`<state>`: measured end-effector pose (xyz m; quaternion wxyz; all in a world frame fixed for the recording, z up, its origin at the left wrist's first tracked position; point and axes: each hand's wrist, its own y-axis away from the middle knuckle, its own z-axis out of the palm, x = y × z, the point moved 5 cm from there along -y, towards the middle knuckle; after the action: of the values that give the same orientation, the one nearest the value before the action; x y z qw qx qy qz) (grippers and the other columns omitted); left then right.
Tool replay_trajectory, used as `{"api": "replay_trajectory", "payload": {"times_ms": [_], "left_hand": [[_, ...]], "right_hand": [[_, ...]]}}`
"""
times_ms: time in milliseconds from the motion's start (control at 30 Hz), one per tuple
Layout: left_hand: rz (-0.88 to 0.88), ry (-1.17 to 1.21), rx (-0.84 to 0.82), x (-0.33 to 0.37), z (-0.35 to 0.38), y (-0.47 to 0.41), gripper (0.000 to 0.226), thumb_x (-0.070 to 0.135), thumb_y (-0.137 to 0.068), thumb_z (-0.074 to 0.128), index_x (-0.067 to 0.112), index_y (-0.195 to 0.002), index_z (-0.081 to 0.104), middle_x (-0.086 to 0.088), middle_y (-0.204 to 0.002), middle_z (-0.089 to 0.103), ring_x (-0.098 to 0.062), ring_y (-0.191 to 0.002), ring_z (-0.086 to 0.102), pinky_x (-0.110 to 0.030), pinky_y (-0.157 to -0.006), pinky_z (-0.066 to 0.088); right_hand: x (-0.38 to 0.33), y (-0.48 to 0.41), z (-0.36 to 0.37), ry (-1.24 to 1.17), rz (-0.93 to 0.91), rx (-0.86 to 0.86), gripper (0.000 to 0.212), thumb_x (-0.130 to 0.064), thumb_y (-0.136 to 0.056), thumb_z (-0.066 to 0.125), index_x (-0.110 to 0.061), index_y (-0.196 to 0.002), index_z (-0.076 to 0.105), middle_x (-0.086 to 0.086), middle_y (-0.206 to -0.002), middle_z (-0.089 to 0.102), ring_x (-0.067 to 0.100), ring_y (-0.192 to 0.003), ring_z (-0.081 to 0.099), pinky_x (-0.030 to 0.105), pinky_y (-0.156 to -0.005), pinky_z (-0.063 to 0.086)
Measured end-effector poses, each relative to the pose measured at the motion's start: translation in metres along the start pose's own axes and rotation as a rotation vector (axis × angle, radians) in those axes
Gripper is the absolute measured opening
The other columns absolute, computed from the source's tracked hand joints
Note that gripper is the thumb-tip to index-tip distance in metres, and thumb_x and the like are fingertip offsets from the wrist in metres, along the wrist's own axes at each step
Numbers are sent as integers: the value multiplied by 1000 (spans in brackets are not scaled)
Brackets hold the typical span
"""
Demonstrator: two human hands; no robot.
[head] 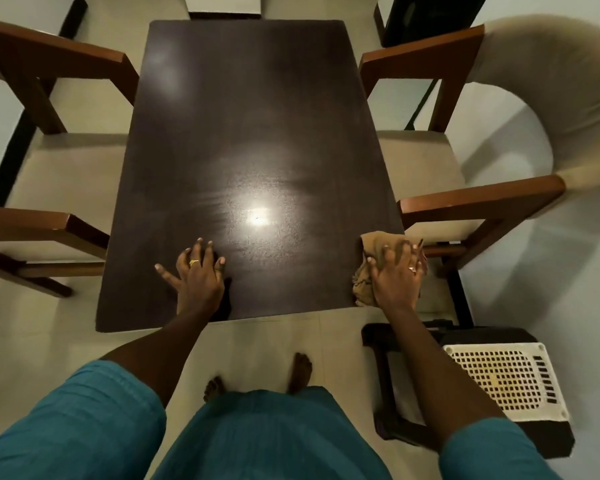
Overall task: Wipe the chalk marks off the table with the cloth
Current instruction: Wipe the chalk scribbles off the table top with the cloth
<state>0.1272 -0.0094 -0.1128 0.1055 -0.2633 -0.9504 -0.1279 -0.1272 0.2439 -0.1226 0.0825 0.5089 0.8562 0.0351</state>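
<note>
A dark brown rectangular table (253,109) fills the middle of the view, with a bright light reflection near its front and faint pale smears across the surface. My left hand (196,277) lies flat on the near left part of the top, fingers spread, holding nothing. My right hand (397,275) presses a crumpled tan cloth (373,249) onto the table's near right corner, at the very edge. The cloth sticks out beyond and to the left of the fingers. No distinct chalk lines show.
Wooden armchairs with beige cushions stand close on both sides, one on the left (49,188) and one on the right (440,174). A dark box with a white perforated panel (503,379) sits on the floor at my right. My bare feet (298,370) stand just before the table.
</note>
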Motion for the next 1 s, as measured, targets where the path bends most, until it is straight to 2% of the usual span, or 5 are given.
{"api": "replay_trajectory", "payload": {"times_ms": [200, 333, 600, 767, 1000], "left_hand": [[-189, 42, 38, -27, -3, -8, 47, 35, -99, 26, 16, -141, 31, -6, -154, 23, -32, -141, 13, -68, -103, -13], [-347, 95, 70, -68, -11, -6, 47, 35, -99, 25, 16, -142, 29, -7, -154, 22, -32, -142, 12, -66, -105, -12], [-574, 264, 186, -151, -31, -18, 44, 29, -100, 25, 9, -138, 35, -16, -147, 34, -38, -137, 22, -55, -114, 8], [-592, 437, 276, -177, -47, -39, 43, 26, -101, 26, 4, -133, 42, -25, -125, 53, -41, -121, 42, -49, -101, 33], [-568, 654, 215, -194, -62, -90, 42, 31, -100, 28, 3, -106, 60, -21, -102, 65, -27, -91, 59, -30, -76, 39]], "right_hand": [[-35, -6, 5, 35, -53, 11, 48, -40, -96, 41, -10, -131, 51, 26, -146, 37, 45, -137, 29, 61, -108, 21], [-111, 12, 16, 63, -399, -58, 51, -43, -86, 37, -10, -117, 62, 24, -128, 57, 48, -119, 51, 65, -92, 39], [-292, 85, 44, 100, -1182, -175, 46, -46, -89, 34, -26, -121, 61, 8, -136, 55, 37, -130, 46, 58, -100, 39], [-374, 97, 60, 119, -1587, -178, 37, -44, -91, 48, -27, -123, 56, 6, -139, 51, 34, -134, 41, 53, -107, 32], [-473, 0, 62, 170, -1524, -163, 45, -46, -85, 38, -23, -112, 65, 5, -129, 60, 32, -124, 52, 49, -101, 40]]}}
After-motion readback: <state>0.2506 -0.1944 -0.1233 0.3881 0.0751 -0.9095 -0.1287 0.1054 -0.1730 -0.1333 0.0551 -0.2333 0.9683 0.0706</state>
